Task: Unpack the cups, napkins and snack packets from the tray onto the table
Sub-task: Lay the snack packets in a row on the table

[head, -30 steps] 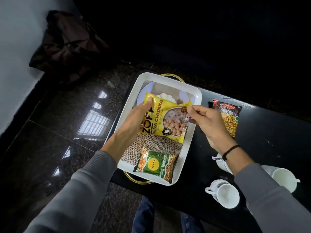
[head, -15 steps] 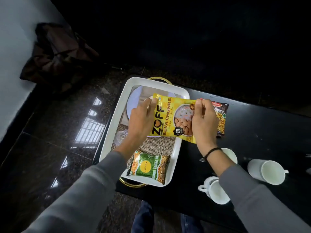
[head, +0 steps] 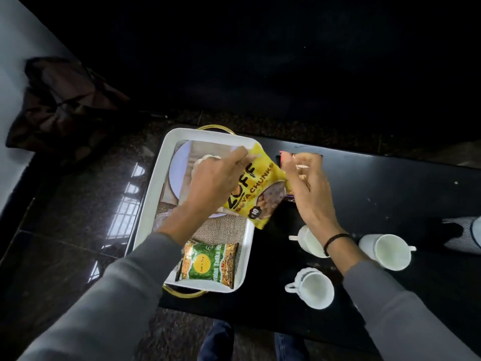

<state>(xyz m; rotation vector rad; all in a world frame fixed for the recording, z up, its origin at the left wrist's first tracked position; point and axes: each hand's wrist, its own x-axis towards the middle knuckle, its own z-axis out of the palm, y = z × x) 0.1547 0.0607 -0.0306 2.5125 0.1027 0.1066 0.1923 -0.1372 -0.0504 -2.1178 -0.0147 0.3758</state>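
A yellow soya chunks packet (head: 256,188) hangs tilted over the right rim of the white tray (head: 145,204). My left hand (head: 216,183) pinches its top left corner. My right hand (head: 304,188) is blurred at the packet's right edge with its fingers spread; its grip is unclear. A green snack packet (head: 208,261) lies at the near end of the tray on a burlap mat (head: 221,233). A red packet (head: 283,153) lies on the black table (head: 390,191), mostly hidden behind my right hand. Three white cups (head: 312,287) (head: 387,251) (head: 309,241) stand on the table.
A pale plate (head: 179,168) and something white (head: 205,158) lie at the tray's far end. A clear glass (head: 161,220) sits by the tray's left wall. A striped cloth (head: 466,233) is at the right edge. A dark bag (head: 59,100) lies on the floor, left.
The yellow packet has moved right from over the tray to its right rim and tilted. My right hand has loosened and shifted over the red packet.
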